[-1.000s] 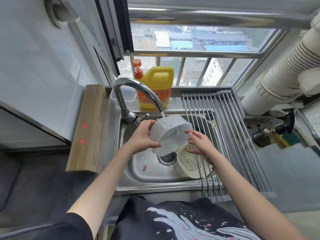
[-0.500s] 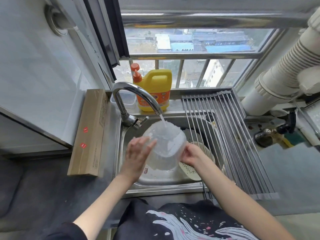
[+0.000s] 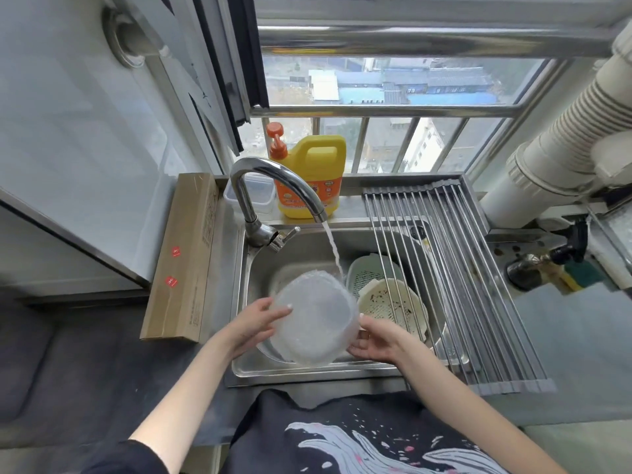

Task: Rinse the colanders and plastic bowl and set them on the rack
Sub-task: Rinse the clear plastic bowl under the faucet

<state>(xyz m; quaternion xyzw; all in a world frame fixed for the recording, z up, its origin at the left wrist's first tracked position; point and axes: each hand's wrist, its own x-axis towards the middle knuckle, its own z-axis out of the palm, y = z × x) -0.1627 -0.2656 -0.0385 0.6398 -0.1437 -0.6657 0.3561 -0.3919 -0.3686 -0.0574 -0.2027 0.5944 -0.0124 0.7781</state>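
Note:
I hold a translucent plastic bowl [image 3: 314, 319] over the steel sink [image 3: 294, 254], its opening turned toward me. My left hand [image 3: 256, 325] grips its left rim and my right hand [image 3: 376, 342] supports its right side from below. Water from the curved tap [image 3: 270, 179] streams onto the bowl's far edge. A cream colander [image 3: 393, 307] with dark specks lies in the sink to the right, partly under the roll-up rack [image 3: 455, 268]. Behind it sits a pale green colander [image 3: 371, 273], also partly under the rack's bars.
A yellow detergent jug [image 3: 313, 176] with an orange pump and a clear lidded tub [image 3: 249, 196] stand on the ledge behind the tap. A long cardboard box [image 3: 184, 254] lies left of the sink. White ribbed duct pipes [image 3: 547, 148] and a dark valve [image 3: 547, 258] are at the right.
The bowl has been lowered and tipped so its opening faces me. Both hands shifted lower on its sides. The water keeps running onto it.

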